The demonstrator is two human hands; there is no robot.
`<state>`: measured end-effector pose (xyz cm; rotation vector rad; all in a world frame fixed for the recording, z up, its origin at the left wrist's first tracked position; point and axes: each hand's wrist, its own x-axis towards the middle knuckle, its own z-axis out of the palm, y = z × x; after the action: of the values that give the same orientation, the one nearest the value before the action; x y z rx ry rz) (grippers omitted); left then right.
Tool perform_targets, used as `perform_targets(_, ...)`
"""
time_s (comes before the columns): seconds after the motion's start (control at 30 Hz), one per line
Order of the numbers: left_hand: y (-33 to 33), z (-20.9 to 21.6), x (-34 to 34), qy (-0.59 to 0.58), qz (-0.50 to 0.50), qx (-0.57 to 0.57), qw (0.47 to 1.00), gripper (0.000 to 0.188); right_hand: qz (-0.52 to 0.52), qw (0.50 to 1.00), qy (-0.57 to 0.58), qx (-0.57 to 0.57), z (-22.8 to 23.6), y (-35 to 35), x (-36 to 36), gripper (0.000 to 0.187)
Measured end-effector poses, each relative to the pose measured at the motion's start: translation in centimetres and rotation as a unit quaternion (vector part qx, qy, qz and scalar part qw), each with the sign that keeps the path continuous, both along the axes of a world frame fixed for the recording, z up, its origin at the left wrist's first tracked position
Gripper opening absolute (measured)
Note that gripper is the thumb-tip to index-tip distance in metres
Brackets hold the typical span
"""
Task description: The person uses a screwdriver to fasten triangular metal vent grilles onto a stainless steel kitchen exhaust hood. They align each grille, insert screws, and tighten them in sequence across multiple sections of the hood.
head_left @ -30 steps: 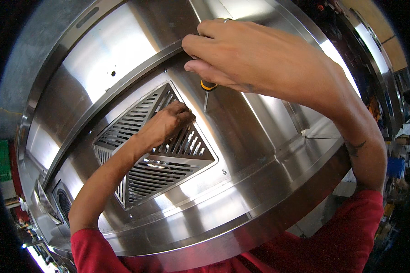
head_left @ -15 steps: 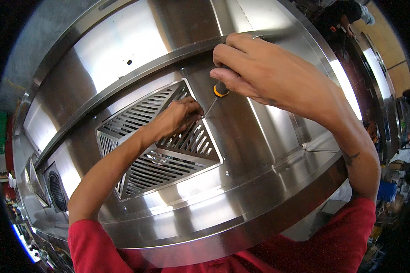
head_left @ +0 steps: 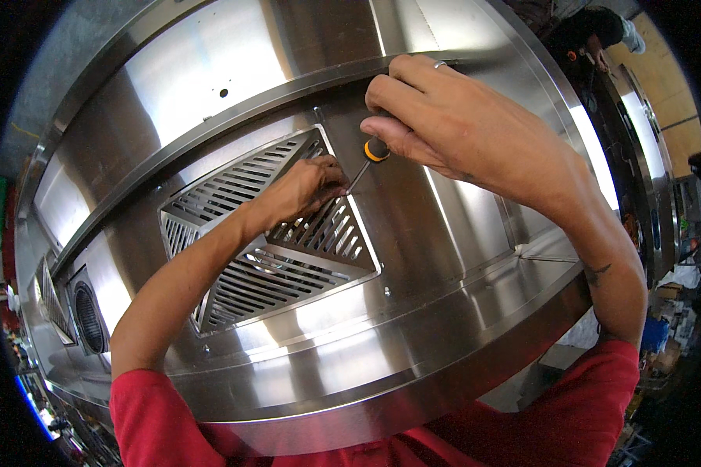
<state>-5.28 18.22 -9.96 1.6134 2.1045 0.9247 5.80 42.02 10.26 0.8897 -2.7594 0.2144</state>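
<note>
My right hand (head_left: pixel 436 117) is closed round the dark handle of a screwdriver (head_left: pixel 377 150), whose orange band shows below the thumb. The metal shaft slants down and left to the right edge of a slotted metal grille (head_left: pixel 288 272). Right at that tip, the fingers of my left hand (head_left: pixel 315 185) are pinched together over the grille's upper right part. What they hold, if anything, is too small and hidden to make out. The grille is square, with slots in triangular groups, and sits in a brushed stainless steel panel (head_left: pixel 420 226).
A raised steel rim (head_left: pixel 234 121) curves behind the grille. To the left are a round dark vent (head_left: pixel 90 317) and a second slotted grille (head_left: pixel 53 300). Small studs (head_left: pixel 387 292) stick up around the grille. At far right, another person's hand (head_left: pixel 602 61) shows near clutter.
The view has shifted slightly. Both hands keep nearly the same places, with the screwdriver tip still beside my left fingertips.
</note>
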Motion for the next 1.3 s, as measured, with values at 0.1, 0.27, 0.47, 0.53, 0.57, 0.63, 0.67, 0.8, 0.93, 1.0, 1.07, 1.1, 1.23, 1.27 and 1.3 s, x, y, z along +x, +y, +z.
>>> perform_targets(0.1, 0.0, -0.1, 0.1, 0.005, -0.001, 0.011, 1.0, 0.02, 0.007, 1.0, 0.004, 0.006, 0.1, -0.2, 0.1, 0.029)
perform_targets(0.27, 0.1, 0.0, 0.1, 0.007, -0.001, 0.012, 1.0, 0.018, 0.005, 1.0, 0.008, 0.002, -0.2, -0.3, 0.1, 0.027)
perform_targets(0.47, 0.0, -0.1, 0.1, 0.015, 0.007, -0.009, 1.0, 0.02, 0.053, 0.996, 0.047, 0.047, 0.0, -1.1, 0.6, 0.021)
perform_targets(0.53, -0.4, -0.6, 0.3, 0.035, 0.028, 0.04, 0.998, 0.019, 0.086, 0.993, 0.067, 0.046, 0.3, -2.1, 1.0, 0.02)
perform_targets(0.57, -0.6, -0.8, 0.5, 0.045, 0.038, 0.065, 0.996, 0.018, 0.102, 0.991, 0.076, 0.046, 0.4, -2.6, 1.2, 0.021)
perform_targets(0.63, -0.5, 0.3, 0.5, -0.065, 0.073, -0.028, 0.995, 0.017, 0.124, 0.987, 0.093, 0.04, 0.2, -3.1, 1.1, 0.021)
perform_targets(0.67, -0.3, 0.3, 0.4, -0.079, 0.068, -0.032, 0.994, 0.018, 0.135, 0.985, 0.101, 0.037, 0.0, -3.2, 1.0, 0.021)
perform_targets(0.8, -0.5, -1.2, -0.2, -0.017, 0.023, 0.061, 0.998, 0.023, 0.153, 0.983, 0.084, 0.052, 0.3, -4.1, 1.0, 0.03)
perform_targets(0.93, -0.1, -1.6, -0.5, -0.019, 0.022, 0.046, 0.999, 0.026, 0.14, 0.984, 0.081, 0.075, 0.3, -4.4, 1.5, 0.03)
perform_targets(1.0, -0.3, -1.6, -0.6, -0.029, 0.024, 0.002, 0.999, 0.026, 0.137, 0.983, 0.083, 0.086, 0.5, -4.6, 1.4, 0.028)
perform_targets(1.07, -0.7, -1.6, -0.7, -0.016, 0.025, -0.031, 0.999, 0.025, 0.141, 0.982, 0.086, 0.093, 0.7, -4.8, 1.2, 0.027)
perform_targets(1.1, -0.7, -1.4, -0.7, -0.024, 0.009, -0.006, 1.0, 0.025, 0.135, 0.98, 0.079, 0.127, 1.0, -5.1, 1.2, 0.025)
perform_targets(1.23, -1.3, -0.1, -0.8, -0.055, -0.012, 0.075, 0.996, 0.022, 0.134, 0.963, 0.067, 0.222, 2.0, -7.1, 0.5, 0.021)
perform_targets(1.27, -1.2, 0.2, -0.8, -0.056, -0.018, 0.085, 0.995, 0.021, 0.14, 0.959, 0.068, 0.238, 2.1, -7.6, 0.2, 0.021)
perform_targets(1.3, -1.3, 0.4, -0.9, -0.055, -0.022, 0.089, 0.994, 0.021, 0.105, 0.963, 0.034, 0.246, 2.2, -8.4, 0.2, 0.021)
